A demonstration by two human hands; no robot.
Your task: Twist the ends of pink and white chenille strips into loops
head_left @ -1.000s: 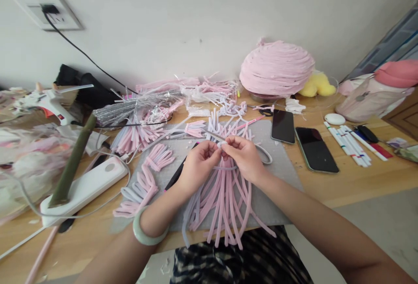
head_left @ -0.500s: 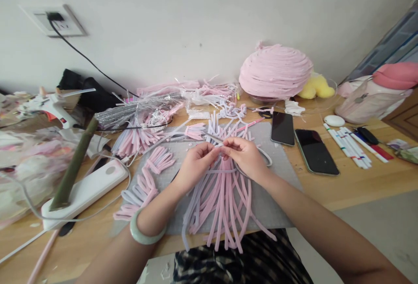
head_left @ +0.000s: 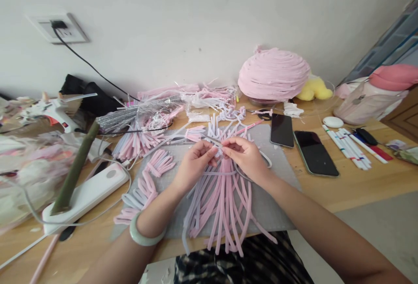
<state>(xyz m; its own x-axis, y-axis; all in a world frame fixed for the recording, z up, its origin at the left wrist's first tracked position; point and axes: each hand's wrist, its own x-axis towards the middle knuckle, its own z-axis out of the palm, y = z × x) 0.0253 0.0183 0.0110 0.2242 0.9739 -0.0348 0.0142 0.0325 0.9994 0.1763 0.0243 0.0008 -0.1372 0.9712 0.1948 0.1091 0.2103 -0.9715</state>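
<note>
Over the grey cutting mat [head_left: 271, 205], my left hand [head_left: 197, 160] and my right hand [head_left: 246, 155] are pinched on a thin grey chenille stem [head_left: 214, 139]. A small gap parts the fingertips of the two hands. Below them a bundle of pink chenille stems [head_left: 227, 205] fans out toward the table's front edge, with lilac stems [head_left: 196, 205] along its left side. More stem ends [head_left: 214, 123] stick out behind my fingers. The part of the bundle right under my hands is partly hidden.
Left of the mat lie a white power strip [head_left: 88, 197], a green stick [head_left: 76, 166] and a glue gun [head_left: 58, 114]. Folded chenille pieces [head_left: 160, 162] rest on the mat's left. Two phones [head_left: 316, 153], several markers [head_left: 349, 147] and a pink wound dome [head_left: 274, 73] are to the right.
My fingertips have moved slightly apart, the left ones shifting a little leftward. The whole view has tipped slightly; the bundle stays in place.
</note>
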